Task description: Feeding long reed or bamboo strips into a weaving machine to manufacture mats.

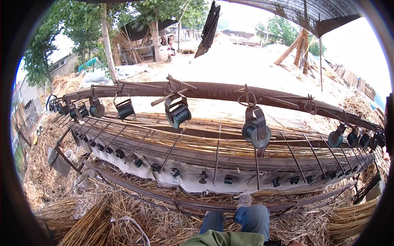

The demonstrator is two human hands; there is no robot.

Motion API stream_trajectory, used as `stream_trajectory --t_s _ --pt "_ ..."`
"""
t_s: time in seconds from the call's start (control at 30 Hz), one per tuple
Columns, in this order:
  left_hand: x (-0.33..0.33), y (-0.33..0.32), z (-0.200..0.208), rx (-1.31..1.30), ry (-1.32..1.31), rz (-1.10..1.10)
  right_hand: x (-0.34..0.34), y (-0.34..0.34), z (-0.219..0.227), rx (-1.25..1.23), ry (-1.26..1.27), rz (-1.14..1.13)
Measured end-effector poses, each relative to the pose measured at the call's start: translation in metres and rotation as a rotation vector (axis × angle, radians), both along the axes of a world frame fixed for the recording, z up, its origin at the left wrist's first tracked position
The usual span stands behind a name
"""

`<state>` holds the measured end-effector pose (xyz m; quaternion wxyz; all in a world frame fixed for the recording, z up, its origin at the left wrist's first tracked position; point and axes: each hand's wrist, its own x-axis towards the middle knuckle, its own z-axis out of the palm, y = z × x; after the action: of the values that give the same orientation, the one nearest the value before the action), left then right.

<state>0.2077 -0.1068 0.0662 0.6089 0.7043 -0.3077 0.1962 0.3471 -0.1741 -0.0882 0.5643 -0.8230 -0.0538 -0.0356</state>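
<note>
Only a sliver of my right hand (pixel 296 243) shows at the lower edge, its fingers cut off, so what it holds cannot be seen. A black item (pixel 273 242) lies beside it, too cropped to name. My left hand is out of view; a green sleeve (pixel 230 238) crosses above my jeans (pixel 253 219). Ahead stands a long reed-weaving frame, with a rusty top pipe (pixel 213 89) carrying hanging spools of dark wire, such as one spool (pixel 179 116) and another (pixel 257 133). Long reeds (pixel 197 141) lie across its bed, and more small spools (pixel 175 172) hang along the front.
A curved metal rail (pixel 164 196) runs low between me and the frame. Loose straw (pixel 135 213) covers the ground. Reed bundles lie at the near left (pixel 88 223) and near right (pixel 355 217). Thin metal rods (pixel 217 153) slant across the bed. A dark cloth (pixel 208 28) hangs beyond.
</note>
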Motion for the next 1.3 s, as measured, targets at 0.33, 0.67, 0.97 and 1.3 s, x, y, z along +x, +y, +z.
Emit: stream_trajectory --t_s 0.33,0.67,0.97,1.3 --pt "-0.021 -0.014 0.028 0.059 -0.17 0.056 0.015 0.01 0.006 0.137 -0.092 0.063" --pt "-0.079 0.103 -0.026 -0.72 0.316 0.71 -0.076 0.112 0.144 -0.463 -0.796 1.072" --pt "-0.136 0.097 -0.056 -0.892 0.431 0.984 -0.103 0.114 0.13 -0.152 -0.578 1.569" --pt "-0.08 0.076 -0.03 -0.621 0.605 1.018 -0.025 0.058 0.175 -0.573 -1.149 1.059"
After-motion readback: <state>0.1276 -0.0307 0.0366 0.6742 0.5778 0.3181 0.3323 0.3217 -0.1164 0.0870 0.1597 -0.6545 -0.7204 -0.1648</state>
